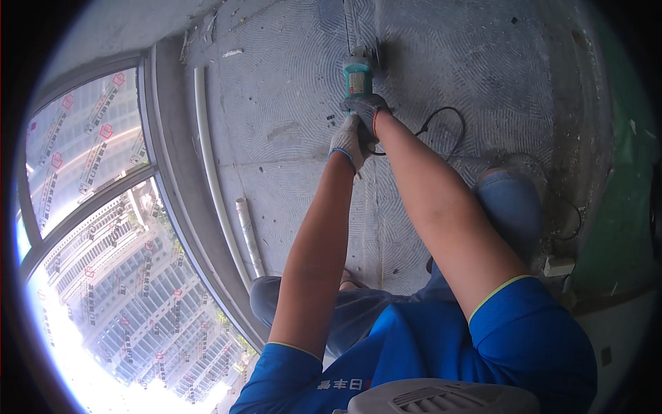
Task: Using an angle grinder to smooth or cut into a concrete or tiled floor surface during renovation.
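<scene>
A teal angle grinder (357, 79) is held out at arm's length against the grey concrete surface, its metal head and disc pointing away from me. A dark straight groove runs up from the disc. My right hand (367, 110), in a dark grey glove with an orange cuff, wraps round the grinder's body. Just nearer, my left hand (349, 138), in a pale knit glove with a blue cuff, is closed round the rear of the handle. The fingers of both hands are partly hidden. From the handle a black power cord (460, 134) loops to the right.
On the left is a large window (93, 207) with film-covered panes. Beside it lie a long white pipe (207, 152) and a shorter pipe (248, 238). My bent knee (510, 207) is at right, near a small pale block (557, 265) and green sheeting (620, 186).
</scene>
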`<state>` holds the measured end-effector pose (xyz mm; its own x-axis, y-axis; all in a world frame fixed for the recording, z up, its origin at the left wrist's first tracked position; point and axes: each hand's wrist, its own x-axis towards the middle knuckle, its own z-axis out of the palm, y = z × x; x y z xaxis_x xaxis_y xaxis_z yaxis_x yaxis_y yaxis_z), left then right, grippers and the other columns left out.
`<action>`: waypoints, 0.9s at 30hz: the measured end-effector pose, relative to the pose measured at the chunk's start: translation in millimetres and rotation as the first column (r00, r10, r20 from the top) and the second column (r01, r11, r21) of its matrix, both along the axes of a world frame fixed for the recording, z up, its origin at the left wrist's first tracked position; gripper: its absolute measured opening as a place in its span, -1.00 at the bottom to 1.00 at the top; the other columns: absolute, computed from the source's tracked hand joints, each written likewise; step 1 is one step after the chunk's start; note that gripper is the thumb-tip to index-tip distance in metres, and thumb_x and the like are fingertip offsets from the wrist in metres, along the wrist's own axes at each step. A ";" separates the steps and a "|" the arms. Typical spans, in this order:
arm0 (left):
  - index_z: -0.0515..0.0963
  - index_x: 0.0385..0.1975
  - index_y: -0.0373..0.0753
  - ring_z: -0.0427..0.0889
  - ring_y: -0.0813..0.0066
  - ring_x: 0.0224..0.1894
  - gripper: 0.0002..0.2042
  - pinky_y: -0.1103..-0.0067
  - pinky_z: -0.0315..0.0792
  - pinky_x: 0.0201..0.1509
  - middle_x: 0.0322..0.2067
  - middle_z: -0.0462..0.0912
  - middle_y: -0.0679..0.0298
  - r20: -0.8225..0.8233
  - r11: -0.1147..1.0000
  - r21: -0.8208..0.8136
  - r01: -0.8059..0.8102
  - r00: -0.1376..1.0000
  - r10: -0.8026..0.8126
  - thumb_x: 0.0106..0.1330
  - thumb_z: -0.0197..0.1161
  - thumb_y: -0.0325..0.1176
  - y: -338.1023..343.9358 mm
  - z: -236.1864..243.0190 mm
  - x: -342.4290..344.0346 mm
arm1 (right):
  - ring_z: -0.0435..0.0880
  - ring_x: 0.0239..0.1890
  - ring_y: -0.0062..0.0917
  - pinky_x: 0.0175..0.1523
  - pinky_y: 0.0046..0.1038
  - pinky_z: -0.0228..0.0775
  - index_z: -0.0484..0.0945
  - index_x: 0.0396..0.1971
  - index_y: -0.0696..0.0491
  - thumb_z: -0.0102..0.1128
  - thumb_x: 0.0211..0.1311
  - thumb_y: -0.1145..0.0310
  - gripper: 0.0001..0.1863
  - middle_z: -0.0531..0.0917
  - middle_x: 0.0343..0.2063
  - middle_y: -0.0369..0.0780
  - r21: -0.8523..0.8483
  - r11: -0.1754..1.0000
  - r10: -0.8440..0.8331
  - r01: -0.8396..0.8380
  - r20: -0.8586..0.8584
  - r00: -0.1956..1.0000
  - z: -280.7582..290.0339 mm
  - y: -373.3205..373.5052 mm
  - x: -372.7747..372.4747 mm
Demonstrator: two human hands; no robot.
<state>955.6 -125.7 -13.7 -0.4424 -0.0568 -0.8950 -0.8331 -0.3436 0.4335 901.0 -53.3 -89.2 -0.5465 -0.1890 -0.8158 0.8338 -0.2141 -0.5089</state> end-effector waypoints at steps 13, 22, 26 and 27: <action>0.44 -0.15 -0.12 0.59 0.39 -0.44 -0.69 0.46 0.44 -0.54 -0.36 0.61 0.29 -0.015 0.998 0.067 0.002 1.000 -0.001 0.41 0.04 -0.01 -21.3 -19.2 28.6 | 0.64 -0.25 -0.40 -0.10 -0.30 0.48 0.59 -0.15 0.14 0.44 -0.09 0.16 -0.50 0.67 -0.26 -0.12 0.144 0.989 -0.017 0.032 -0.103 0.995 9.4 -5.9 33.6; 0.42 -0.26 -0.13 0.55 0.38 -0.49 -0.71 0.47 0.41 -0.55 -0.47 0.56 0.29 -0.026 0.996 0.086 0.024 0.999 -0.022 0.40 0.04 -0.02 -36.2 -29.7 38.0 | 0.63 -0.26 -0.46 -0.07 -0.36 0.46 0.61 -0.18 0.13 0.41 -0.05 0.10 -0.51 0.68 -0.26 -0.17 0.084 0.994 -0.064 0.073 -0.104 0.993 10.6 -16.8 44.3; 0.44 -0.26 -0.13 0.55 0.40 -0.50 -0.72 0.49 0.38 -0.57 -0.47 0.57 0.29 -0.004 0.996 0.093 0.014 1.000 -0.014 0.40 0.04 -0.04 -37.3 -27.9 44.6 | 0.62 -0.25 -0.49 -0.07 -0.40 0.44 0.61 -0.19 0.12 0.40 -0.04 0.06 -0.51 0.69 -0.26 -0.18 0.261 0.965 0.048 -0.010 -0.139 0.989 6.4 -18.1 50.7; 0.43 -0.26 -0.13 0.55 0.40 -0.50 -0.72 0.49 0.38 -0.57 -0.46 0.56 0.29 -0.023 0.994 0.103 0.033 0.999 -0.031 0.40 0.03 -0.04 -38.2 -27.8 46.0 | 0.62 -0.24 -0.50 -0.07 -0.41 0.44 0.62 -0.20 0.11 0.40 -0.04 0.06 -0.51 0.69 -0.26 -0.18 0.245 0.969 0.024 0.008 -0.127 0.992 6.1 -19.4 52.8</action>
<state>1001.7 -163.9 -41.4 -0.4614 0.0500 -0.8858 -0.8352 -0.3611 0.4147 953.8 -72.6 -83.1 -0.6488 0.0032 -0.7610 0.7593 -0.0635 -0.6476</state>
